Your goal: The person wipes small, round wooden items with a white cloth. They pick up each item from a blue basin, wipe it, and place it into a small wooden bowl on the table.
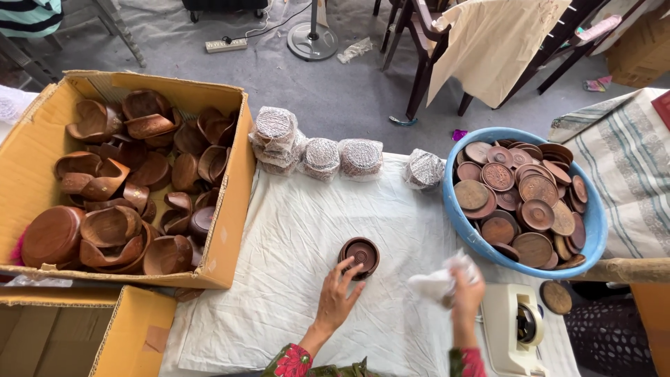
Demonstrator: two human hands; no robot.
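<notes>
On the cloth-covered table (293, 230), our left hand (336, 297) reaches spread fingers toward one wooden coaster (359, 255), our right hand (464, 297) pinching crumpled wrap (436, 283), four wrapped stacks (321, 157) done, blue basin (593, 216) full.

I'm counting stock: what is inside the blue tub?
The blue tub is heaped with round brown wooden discs, some carved with rings. The upper ones cover whatever lies below, and the tub's bottom is hidden.
</notes>
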